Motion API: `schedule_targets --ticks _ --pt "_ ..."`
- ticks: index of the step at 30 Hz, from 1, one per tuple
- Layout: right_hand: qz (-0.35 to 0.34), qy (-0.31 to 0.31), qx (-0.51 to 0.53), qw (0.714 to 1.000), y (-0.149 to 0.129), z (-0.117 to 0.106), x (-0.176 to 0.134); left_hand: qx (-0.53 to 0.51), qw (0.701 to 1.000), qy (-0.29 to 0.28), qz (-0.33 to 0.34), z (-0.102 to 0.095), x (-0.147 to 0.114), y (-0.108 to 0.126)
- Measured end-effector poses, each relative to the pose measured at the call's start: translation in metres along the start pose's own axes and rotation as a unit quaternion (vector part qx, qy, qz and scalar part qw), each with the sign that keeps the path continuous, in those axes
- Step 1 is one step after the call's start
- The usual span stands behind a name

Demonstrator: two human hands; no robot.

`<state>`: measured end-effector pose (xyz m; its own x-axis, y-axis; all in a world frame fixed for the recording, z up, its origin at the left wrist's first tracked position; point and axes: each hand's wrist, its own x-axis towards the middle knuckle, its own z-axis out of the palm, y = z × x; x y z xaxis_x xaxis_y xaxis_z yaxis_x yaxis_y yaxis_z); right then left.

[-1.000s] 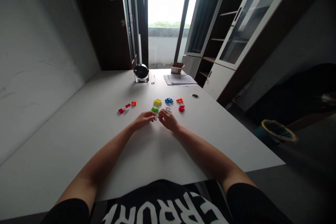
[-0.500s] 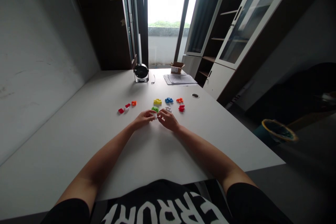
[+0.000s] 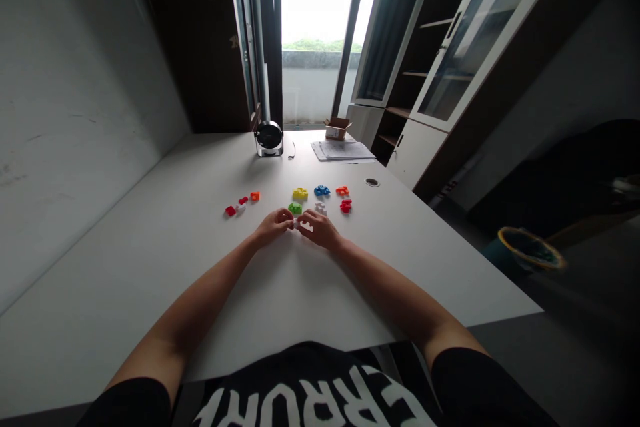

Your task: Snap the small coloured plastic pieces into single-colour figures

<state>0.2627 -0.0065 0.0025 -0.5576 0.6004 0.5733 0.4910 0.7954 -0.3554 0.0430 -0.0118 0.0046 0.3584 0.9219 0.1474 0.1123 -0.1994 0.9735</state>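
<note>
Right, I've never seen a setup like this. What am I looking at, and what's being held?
There's no machine: these are a person's bare hands, filmed by a head-worn camera looking forward and down. Over a white table, the left hand seems to pinch a small white piece; the right hand is right beside it, its grip too small to judge. Just beyond lie green, yellow and blue pieces, among others. Farther back are papers and an open cardboard box.
</note>
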Motion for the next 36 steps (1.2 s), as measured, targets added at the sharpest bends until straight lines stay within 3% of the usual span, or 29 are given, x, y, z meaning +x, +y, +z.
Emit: schedule_targets --ticks 9,17,25,36 --pt "0.006 0.003 -0.042 0.999 0.003 0.002 -0.001 -0.022 0.999 -0.009 -0.025 0.0 -0.004 0.009" --pt "0.073 0.021 -0.095 0.993 0.007 -0.002 0.0 -0.013 0.999 -0.01 -0.027 0.001 -0.003 0.006" --pt "0.156 -0.033 -0.231 0.96 0.017 -0.011 0.001 0.002 0.999 -0.011 -0.03 0.001 -0.001 0.003" --pt "0.178 -0.043 -0.259 0.948 0.012 -0.014 0.003 0.017 0.999 -0.013 -0.026 0.0 -0.001 0.003"
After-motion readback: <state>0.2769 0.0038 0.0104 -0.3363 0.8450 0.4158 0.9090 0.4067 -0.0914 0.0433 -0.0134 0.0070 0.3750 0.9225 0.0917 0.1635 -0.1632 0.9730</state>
